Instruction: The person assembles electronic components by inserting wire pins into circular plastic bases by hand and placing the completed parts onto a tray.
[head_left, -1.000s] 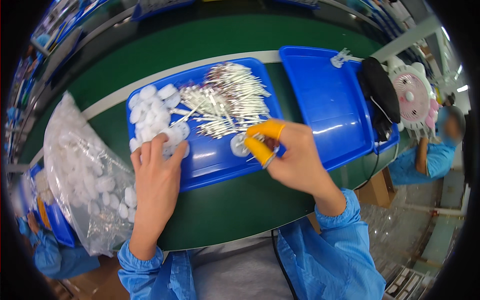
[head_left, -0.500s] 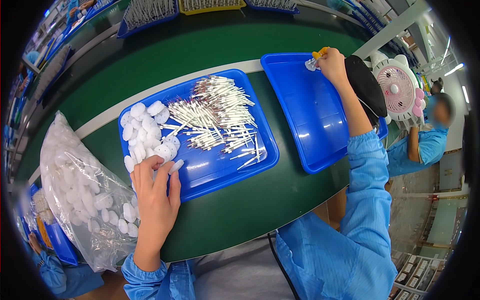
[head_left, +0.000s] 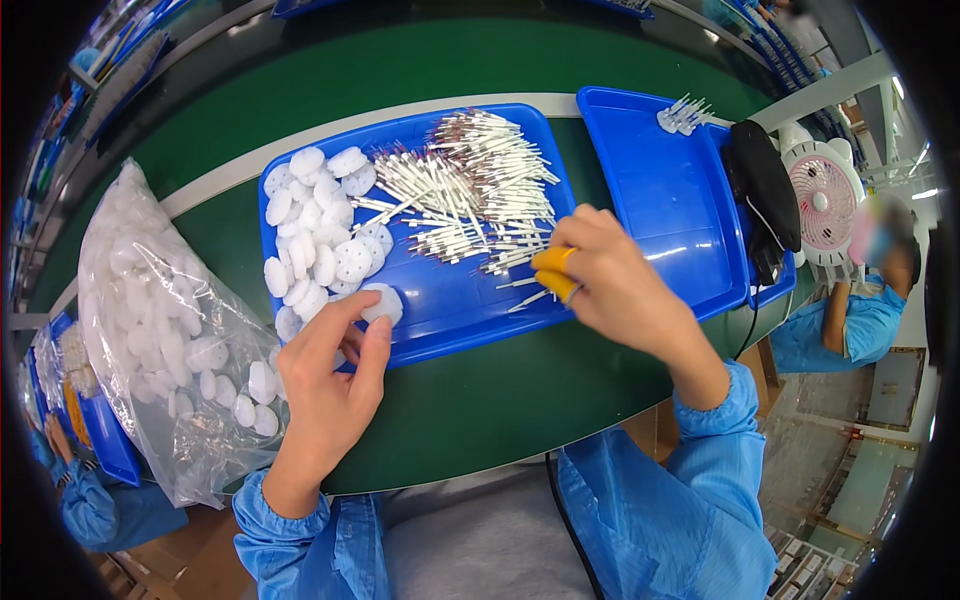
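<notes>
The white disc (head_left: 385, 303) you are handling sits at 7 o'clock in the near tray (head_left: 455, 325), a blue one, just inside its front rim. Your left hand (head_left: 335, 365) grips that disc by its near edge, thumb and forefinger pinched on it and the other fingers curled beneath. At 4 o'clock of the same tray your right hand (head_left: 628, 290), with yellow finger covers (head_left: 556, 262) on thumb and forefinger, has those two tips brought close together beside the loose ends of the white sticks (head_left: 470, 190); you cannot tell from here whether a stick is caught between them. The sticks, many with dark reddish ends, lie heaped from 12 round to 4 o'clock in the tray, while a pile of discs (head_left: 318, 225), some showing small holes, fills its 9 o'clock side. Out at 8 o'clock, a clear plastic bag (head_left: 165, 345) full of similar white discs lies on your green table (head_left: 450, 425). At 3 o'clock stands a second blue tray (head_left: 655, 215), with a white cluster of sticks (head_left: 684, 115) at its 12 o'clock end. Past that tray, also toward 3 o'clock, are a black pouch (head_left: 762, 190), a white fan (head_left: 822, 200) with a pink grille, and a co-worker in blue (head_left: 850, 325).
</notes>
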